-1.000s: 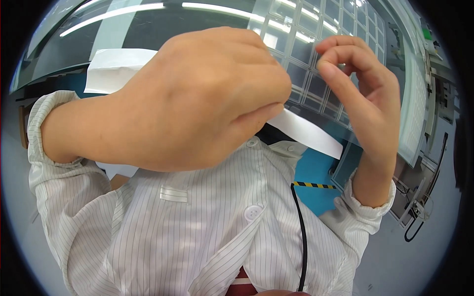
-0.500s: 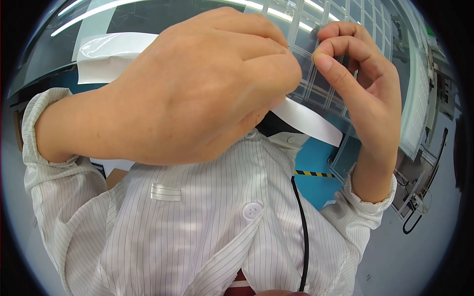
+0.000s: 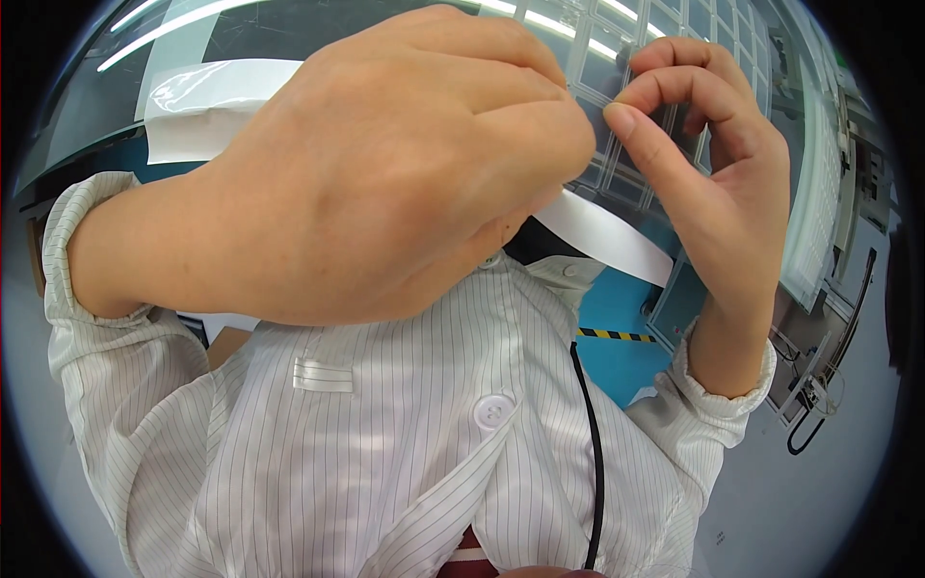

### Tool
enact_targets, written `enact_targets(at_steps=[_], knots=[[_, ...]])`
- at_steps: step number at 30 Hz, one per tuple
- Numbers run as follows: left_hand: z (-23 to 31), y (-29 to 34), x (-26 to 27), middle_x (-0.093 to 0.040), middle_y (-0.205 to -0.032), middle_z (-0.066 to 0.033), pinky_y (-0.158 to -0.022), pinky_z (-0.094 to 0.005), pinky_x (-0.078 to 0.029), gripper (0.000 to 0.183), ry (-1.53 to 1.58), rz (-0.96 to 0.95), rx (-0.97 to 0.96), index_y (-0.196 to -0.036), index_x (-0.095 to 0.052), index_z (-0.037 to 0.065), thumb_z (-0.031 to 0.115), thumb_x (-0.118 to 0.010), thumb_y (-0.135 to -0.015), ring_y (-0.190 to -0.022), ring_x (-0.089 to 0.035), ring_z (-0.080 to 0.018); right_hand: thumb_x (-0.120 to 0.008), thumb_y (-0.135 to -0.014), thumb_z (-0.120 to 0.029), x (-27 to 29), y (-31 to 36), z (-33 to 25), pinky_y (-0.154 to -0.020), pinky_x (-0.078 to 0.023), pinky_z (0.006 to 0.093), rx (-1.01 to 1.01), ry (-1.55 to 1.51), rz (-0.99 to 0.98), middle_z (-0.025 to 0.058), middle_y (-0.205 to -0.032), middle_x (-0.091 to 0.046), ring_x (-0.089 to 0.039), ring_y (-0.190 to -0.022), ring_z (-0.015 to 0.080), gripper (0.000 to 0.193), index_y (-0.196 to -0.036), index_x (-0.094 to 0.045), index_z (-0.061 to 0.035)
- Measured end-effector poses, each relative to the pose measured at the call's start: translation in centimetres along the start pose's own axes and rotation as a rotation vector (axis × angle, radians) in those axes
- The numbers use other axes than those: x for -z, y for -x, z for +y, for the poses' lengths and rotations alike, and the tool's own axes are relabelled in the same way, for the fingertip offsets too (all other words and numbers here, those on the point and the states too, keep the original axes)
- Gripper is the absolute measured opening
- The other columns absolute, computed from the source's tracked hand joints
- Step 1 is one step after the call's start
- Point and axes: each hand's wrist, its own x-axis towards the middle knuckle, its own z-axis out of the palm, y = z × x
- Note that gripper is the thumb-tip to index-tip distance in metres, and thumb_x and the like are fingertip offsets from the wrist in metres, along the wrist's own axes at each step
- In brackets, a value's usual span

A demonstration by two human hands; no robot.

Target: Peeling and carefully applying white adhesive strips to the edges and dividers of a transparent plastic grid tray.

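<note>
My left hand (image 3: 385, 173) fills the middle, seen from the back, its fingers curled and their tips hidden. Whatever it holds, if anything, is out of sight behind it. To the right, my right hand (image 3: 718, 159) has thumb and index finger pinched together. Anything between those fingertips is too small to make out. A glossy white strip (image 3: 198, 111) shows to the left of my left hand, and another white strip (image 3: 617, 236) comes out below its knuckles. Whether these are one piece is hidden by the hand.
A clear plastic tray with compartments (image 3: 626, 183) lies beyond my right hand. A dark glass-like surface (image 3: 270, 37) reflects lamps at the top left. Black and yellow tape (image 3: 617, 335) marks a blue surface. A black cord (image 3: 590, 433) hangs down the front of my striped coat.
My right hand has shifted slightly right, its thumb tip a little up and left. My left hand has edged slightly right and stays curled. The white strips have barely moved.
</note>
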Motion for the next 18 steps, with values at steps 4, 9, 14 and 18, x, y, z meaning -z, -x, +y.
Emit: enact_targets(at_steps=[4, 9, 14, 18], knots=[[-0.3, 0.3, -0.1, -0.071, -0.101, -0.0153, -0.081, -0.0384, -0.054, 0.009, -0.001, 0.004, -0.007, -0.083, -0.061, -0.001, -0.001, -0.067, -0.077, -0.097, -0.067, -0.0338, -0.074, -0.083, -0.004, 0.0, -0.2, -0.6, -0.074, -0.04, 0.0212, -0.082, 0.072, 0.012, 0.0041, -0.109, -0.064, -0.053, -0.087, 0.0083, 0.01, -0.09, -0.068, -0.0002], [-0.3, 0.7, 0.0, -0.071, -0.101, -0.0155, -0.08, -0.0384, -0.054, 0.009, -0.005, 0.017, -0.015, -0.083, -0.061, -0.001, -0.001, -0.067, -0.077, -0.096, -0.067, -0.0339, -0.074, -0.085, -0.005, -0.5, -0.6, -0.9, -0.071, -0.04, 0.0213, 0.022, 0.268, 0.013, 0.0036, -0.109, -0.064, -0.052, -0.083, 0.0076, 0.01, -0.092, -0.069, -0.0001], [0.1, 0.6, 0.2, -0.071, -0.1, -0.0156, -0.08, -0.0384, -0.054, 0.009, -0.013, 0.042, -0.023, -0.083, -0.061, -0.002, -0.001, -0.067, -0.077, -0.095, -0.067, -0.0339, -0.069, -0.091, -0.004, -0.3, 0.0, 0.7, -0.081, -0.042, 0.0225, 0.006, -0.081, -0.027, 0.007, -0.117, -0.06, -0.054, -0.092, 0.0099, 0.008, -0.095, -0.067, 0.0025], [0.0, 0.8, 0.1, -0.071, -0.1, -0.0158, -0.08, -0.0385, -0.054, 0.009, -0.017, 0.055, -0.024, -0.083, -0.061, -0.002, -0.001, -0.067, -0.076, -0.095, -0.067, -0.034, -0.064, -0.096, -0.003, 0.3, -0.3, 1.0, -0.09, -0.042, 0.0231, -0.004, -0.164, -0.127, 0.0076, -0.12, -0.057, -0.054, -0.102, 0.0112, 0.008, -0.098, -0.065, 0.004]])
